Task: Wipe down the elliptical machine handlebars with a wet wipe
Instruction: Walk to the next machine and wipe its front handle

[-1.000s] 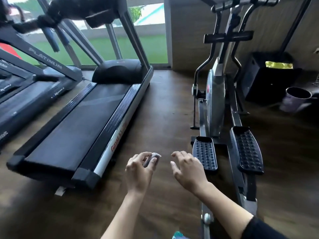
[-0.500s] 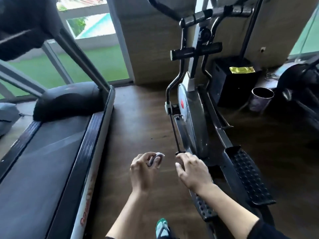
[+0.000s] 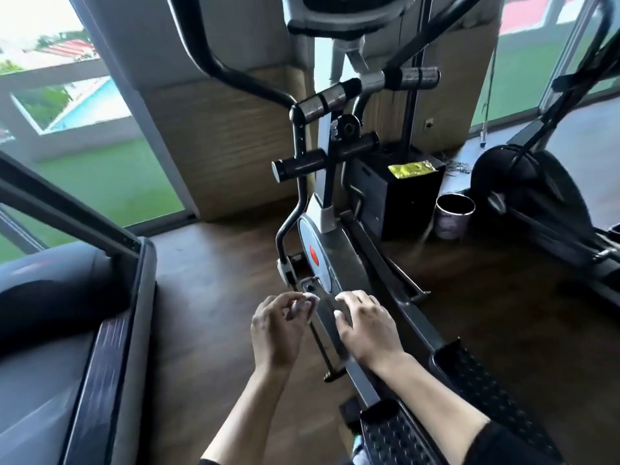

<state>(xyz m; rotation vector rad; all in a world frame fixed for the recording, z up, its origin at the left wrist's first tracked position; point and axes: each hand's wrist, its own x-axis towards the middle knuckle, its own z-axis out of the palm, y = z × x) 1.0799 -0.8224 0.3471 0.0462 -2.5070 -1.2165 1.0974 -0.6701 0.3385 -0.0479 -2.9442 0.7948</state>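
One elliptical machine (image 3: 339,260) stood just ahead of the hands, with a treadmill (image 3: 100,347) off to their left. The elliptical's handlebars (image 3: 335,97) rose well above and beyond them, untouched. The right hand (image 3: 367,327) hung loosely curled, holding nothing. The left hand (image 3: 276,330) pinched a small balled wet wipe (image 3: 303,303) at its fingertips.

A small crumpled pale wet wipe (image 3: 303,305) is pinched in the left hand (image 3: 276,332), below the grey-gripped handlebars (image 3: 367,87).
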